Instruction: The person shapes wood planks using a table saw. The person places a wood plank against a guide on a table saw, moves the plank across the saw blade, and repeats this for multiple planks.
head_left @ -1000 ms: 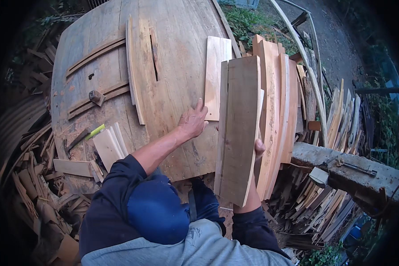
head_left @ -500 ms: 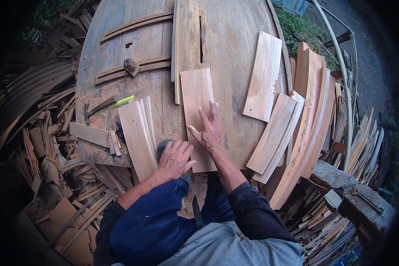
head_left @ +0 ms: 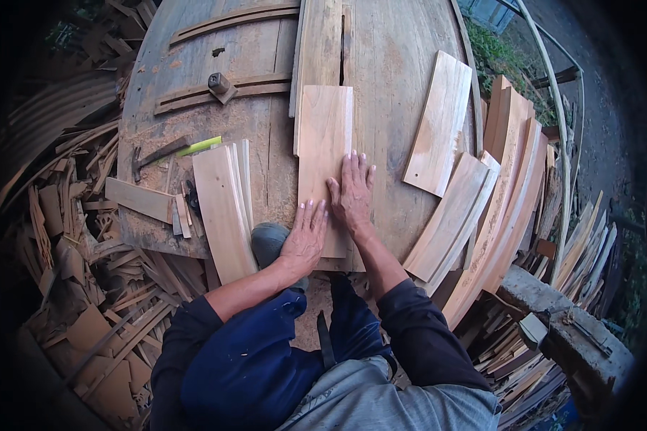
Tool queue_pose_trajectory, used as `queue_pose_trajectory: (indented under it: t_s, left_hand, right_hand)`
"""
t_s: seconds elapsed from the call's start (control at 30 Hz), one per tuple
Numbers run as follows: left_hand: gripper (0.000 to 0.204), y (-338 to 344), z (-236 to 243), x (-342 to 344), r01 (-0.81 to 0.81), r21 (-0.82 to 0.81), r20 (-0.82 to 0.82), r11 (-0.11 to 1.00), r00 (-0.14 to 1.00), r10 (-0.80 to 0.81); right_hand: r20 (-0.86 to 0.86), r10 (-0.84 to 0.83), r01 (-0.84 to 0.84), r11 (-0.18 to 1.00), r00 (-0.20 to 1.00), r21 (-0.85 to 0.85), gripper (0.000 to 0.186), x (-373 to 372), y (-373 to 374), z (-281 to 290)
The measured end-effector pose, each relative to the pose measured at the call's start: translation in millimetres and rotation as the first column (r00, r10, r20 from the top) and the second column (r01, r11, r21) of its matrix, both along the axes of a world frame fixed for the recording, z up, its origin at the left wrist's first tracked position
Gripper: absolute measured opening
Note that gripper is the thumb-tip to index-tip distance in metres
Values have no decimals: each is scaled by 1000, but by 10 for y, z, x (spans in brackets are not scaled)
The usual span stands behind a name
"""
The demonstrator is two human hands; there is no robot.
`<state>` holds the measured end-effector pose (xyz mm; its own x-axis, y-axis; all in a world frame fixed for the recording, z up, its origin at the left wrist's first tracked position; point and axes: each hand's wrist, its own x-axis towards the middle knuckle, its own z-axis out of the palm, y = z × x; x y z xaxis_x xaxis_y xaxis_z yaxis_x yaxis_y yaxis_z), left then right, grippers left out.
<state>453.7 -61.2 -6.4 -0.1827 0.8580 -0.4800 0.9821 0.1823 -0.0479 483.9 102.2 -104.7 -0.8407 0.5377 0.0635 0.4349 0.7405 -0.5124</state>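
Note:
A light wooden board (head_left: 325, 129) lies lengthwise before me on the worktable, its far end overlapping or meeting a long wooden strip (head_left: 318, 47). My left hand (head_left: 308, 233) rests flat with fingers stretched out on the board's near left part. On the board's right edge, a bit farther off, lies my right hand (head_left: 353, 190), its fingers extended forward. Neither hand grips anything. To the left of the board stands a stack of slightly curved boards (head_left: 221, 208), and my shoe (head_left: 269, 243) shows beside it.
A hammer (head_left: 159, 154) lies by a yellow-green strip (head_left: 200, 146) at the left. A wooden block (head_left: 221, 86) sits by a slotted rail (head_left: 259, 87). More boards (head_left: 440, 122) lie at the right, near large curved timbers (head_left: 507, 194). Scrap wood (head_left: 93, 309) is heaped lower left.
The board has moved forward, away from me. My left hand has moved from near my shoe onto the board, fingers now straightened. My right hand has shifted onto the board's right edge.

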Motion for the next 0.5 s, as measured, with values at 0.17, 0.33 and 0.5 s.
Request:
queue_pose_trajectory:
  t_s: [0.17,0.33,0.5]
  left_hand:
    - [73,163,-226,-241,-34,81,-88,996,995,42]
    - [76,373,-213,-484,-28,74,-110,997,993,36]
    - [75,566,-78,-671,-26,3,-82,1000,996,26]
  right_hand:
    - [-21,-4,5,1000,1000,15,68,-367,221,-35]
    - [-31,31,-31,1000,999,-5,67,-582,472,-73]
    - [-11,57,-57,998,998,10,63,-776,661,-80]
